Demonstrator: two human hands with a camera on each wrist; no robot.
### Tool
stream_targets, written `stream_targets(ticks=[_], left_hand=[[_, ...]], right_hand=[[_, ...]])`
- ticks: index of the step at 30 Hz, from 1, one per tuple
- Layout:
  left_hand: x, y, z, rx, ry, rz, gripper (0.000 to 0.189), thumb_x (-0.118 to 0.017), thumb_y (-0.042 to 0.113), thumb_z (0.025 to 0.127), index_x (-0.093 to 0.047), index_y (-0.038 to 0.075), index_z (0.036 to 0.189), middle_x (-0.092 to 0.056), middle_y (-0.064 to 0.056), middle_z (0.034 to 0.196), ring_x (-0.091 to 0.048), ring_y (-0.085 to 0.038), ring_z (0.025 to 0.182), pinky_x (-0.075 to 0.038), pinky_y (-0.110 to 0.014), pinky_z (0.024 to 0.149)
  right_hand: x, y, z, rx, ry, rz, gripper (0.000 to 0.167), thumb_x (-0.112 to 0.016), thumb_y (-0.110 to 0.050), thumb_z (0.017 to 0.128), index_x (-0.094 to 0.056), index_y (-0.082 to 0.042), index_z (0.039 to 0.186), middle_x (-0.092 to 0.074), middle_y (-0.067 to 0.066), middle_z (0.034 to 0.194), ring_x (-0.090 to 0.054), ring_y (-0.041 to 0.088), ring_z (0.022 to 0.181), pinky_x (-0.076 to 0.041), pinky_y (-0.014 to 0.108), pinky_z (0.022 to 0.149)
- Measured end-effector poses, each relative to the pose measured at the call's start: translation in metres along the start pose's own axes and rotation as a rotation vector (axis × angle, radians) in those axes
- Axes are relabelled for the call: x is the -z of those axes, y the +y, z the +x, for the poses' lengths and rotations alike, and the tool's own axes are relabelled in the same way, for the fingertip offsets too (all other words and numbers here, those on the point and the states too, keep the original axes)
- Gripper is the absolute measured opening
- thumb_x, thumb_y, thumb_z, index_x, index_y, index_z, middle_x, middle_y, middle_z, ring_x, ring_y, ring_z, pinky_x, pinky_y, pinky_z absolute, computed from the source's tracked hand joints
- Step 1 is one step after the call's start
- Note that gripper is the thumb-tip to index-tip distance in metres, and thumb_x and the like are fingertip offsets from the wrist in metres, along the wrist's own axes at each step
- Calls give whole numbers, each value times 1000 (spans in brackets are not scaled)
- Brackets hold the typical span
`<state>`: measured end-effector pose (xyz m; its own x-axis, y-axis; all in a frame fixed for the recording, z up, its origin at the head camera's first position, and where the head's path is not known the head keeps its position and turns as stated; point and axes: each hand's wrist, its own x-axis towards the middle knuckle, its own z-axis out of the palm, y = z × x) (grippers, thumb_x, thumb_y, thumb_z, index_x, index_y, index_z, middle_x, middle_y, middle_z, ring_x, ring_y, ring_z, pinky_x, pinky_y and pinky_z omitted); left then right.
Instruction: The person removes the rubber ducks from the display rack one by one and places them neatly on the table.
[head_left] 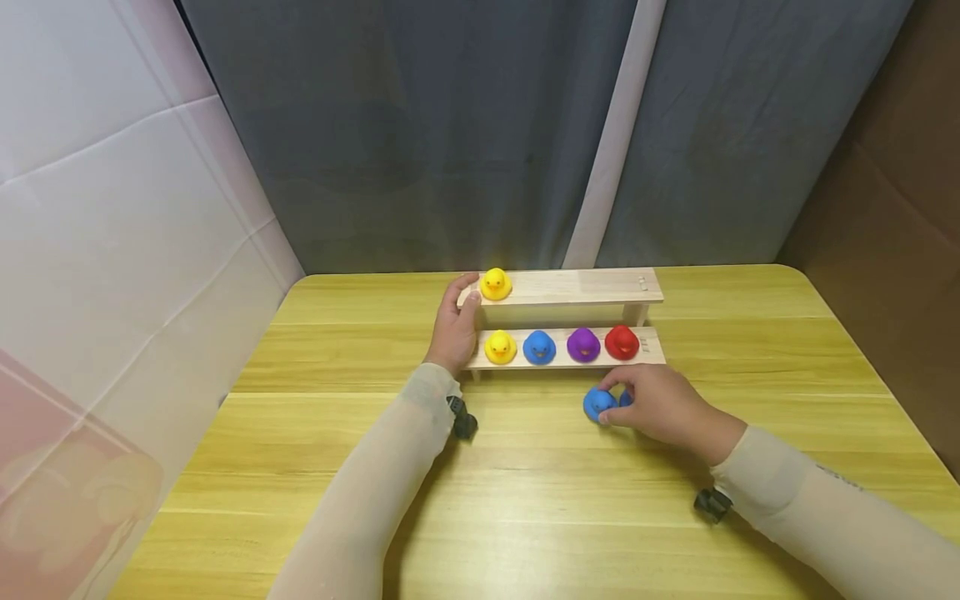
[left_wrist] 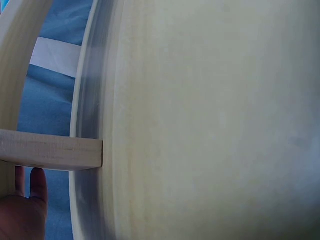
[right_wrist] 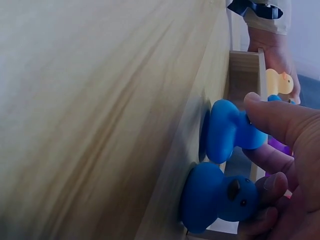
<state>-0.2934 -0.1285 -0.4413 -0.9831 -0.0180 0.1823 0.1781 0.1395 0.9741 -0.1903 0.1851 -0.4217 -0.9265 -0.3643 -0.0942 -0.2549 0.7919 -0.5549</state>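
My right hand [head_left: 667, 404] pinches a blue rubber duck [head_left: 598, 404] between thumb and forefinger, in front of a two-tier wooden rack [head_left: 562, 287]. In the right wrist view this pinched duck [right_wrist: 222, 130] is close over the table. A second, darker blue duck [right_wrist: 202, 197] sits beside it, against my other fingers. At the rack's left end, my left hand [head_left: 453, 333] grips the upper board, thumb in front. One yellow duck [head_left: 496, 284] stands on that board beside the thumb. Along the lower board are a yellow [head_left: 500, 347], a blue [head_left: 539, 348], a purple [head_left: 583, 345] and a red duck [head_left: 622, 342].
The rack stands near the back of a wood-grain table [head_left: 525, 500]. Behind the table hangs a grey curtain [head_left: 420, 133] with a pale strip. A white panel [head_left: 135, 208] rises on the left, a brown one [head_left: 892, 217] on the right.
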Motion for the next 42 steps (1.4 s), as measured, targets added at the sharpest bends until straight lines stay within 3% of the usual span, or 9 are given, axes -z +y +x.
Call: stream_targets(ticks=[18,29,34,42], left_hand=[[0,0,-1,11,14,30,39,-44,30,113,-51,24,151,-44,-2,162,-44,-25,145,-31,-49,125],[1,-1,0,25,9,29,40,-44,33,113,-50,25,152,-44,-2,162,-47,-26,141,-34,-50,123],[2,-1,-1,26,10,29,41,-44,33,114,-49,23,153,-44,-1,162,-42,-25,148,-28,-49,126],[0,1,-1,22,11,31,41,-43,31,113,-49,20,153,-44,-2,162,-45,-26,143,-31,-50,125]], right_hand=[[9,-10,1,-12,-11,-8,41,-93,-35,80,-76,-17,113,-54,1,75,-50,19,74,-40,33,65],[35,-37,10,93,45,132,39,-91,-28,83,-76,-10,114,-43,-1,68,-41,17,64,-37,33,59],[47,-53,17,91,74,149,37,-89,-32,85,-78,-14,115,-46,1,69,-45,20,64,-37,31,57],[59,-73,30,90,109,150,45,-88,-33,87,-74,-15,125,-50,6,73,-48,24,66,-41,35,58]])
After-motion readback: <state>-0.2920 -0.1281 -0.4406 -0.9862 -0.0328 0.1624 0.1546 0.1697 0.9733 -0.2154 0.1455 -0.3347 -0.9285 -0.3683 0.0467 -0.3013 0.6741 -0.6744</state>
